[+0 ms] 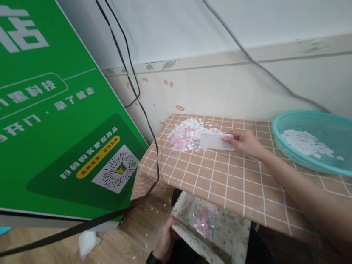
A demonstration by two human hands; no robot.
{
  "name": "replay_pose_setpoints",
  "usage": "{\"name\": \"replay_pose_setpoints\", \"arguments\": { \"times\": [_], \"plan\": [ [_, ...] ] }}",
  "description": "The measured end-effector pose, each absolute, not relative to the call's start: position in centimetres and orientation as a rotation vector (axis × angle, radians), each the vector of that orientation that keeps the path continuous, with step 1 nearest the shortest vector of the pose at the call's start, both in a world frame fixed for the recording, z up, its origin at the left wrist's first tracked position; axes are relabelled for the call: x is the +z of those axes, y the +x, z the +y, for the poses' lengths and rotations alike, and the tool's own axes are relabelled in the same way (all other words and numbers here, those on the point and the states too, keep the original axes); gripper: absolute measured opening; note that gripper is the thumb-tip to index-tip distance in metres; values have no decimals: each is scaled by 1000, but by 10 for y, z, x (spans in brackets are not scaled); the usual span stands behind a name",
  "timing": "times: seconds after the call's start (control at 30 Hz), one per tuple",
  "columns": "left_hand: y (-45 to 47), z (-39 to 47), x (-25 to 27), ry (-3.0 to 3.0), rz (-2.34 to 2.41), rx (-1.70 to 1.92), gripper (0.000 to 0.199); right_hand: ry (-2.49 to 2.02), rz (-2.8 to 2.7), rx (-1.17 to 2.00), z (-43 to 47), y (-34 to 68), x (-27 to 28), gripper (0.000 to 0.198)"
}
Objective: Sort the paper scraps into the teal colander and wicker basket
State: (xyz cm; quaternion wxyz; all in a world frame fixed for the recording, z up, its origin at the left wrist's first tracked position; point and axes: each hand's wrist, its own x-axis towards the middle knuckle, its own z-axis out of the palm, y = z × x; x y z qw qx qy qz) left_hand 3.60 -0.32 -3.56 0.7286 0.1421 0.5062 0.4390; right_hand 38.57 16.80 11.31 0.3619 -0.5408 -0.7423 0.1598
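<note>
My right hand (244,142) pinches the right end of a white card (214,140) lying low over the tabletop. The card's left end touches a heap of small white and pink paper pieces (185,135). Below the table's front edge, my left hand (167,239), with a dark watch on the wrist, grips the left rim of a speckled beige bag or box-like container (189,211). It is tilted with its mouth facing up. Inside lies a clear plastic packet with pink bits (205,222).
A teal plastic basket (351,144) with white paper pieces stands on the right of the checked tablecloth (234,185). To the left is a large green sign (31,102), with a black cable (141,106) hanging before it. White scraps (88,243) lie on the wooden floor.
</note>
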Motion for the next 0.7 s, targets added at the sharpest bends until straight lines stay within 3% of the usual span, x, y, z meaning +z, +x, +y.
{"name": "replay_pose_setpoints", "arguments": {
  "times": [0.7],
  "plan": [
    [30, -2, -54, 374, 1062, 992, 37, -1390, -1846, 685, 166, 382, 117, 36]
  ]
}}
